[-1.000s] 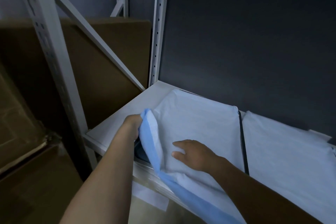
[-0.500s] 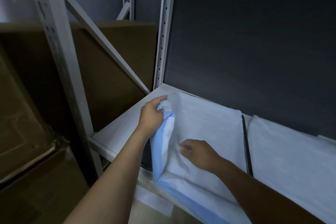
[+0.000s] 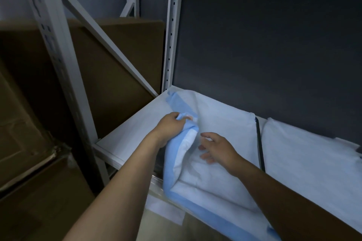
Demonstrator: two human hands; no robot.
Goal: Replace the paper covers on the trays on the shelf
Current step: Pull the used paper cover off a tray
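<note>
The left hand (image 3: 170, 129) clutches the bunched paper cover (image 3: 211, 184), the right hand (image 3: 220, 149) has fingers spread loose; a hard pull may tear it

The cover (image 3: 219, 123), white with a blue border (image 3: 215, 219), lies rumpled on the shelf (image 3: 133, 129). My left hand (image 3: 168, 129) grips its bunched left edge, lifted and folded inward. A second cover (image 3: 305, 154), white, lies flat just beside it, with a dark tray rim (image 3: 259, 146) between them.

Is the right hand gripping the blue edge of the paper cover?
No, the left hand grips the blue edge; the right hand is open, holding nothing.
</note>
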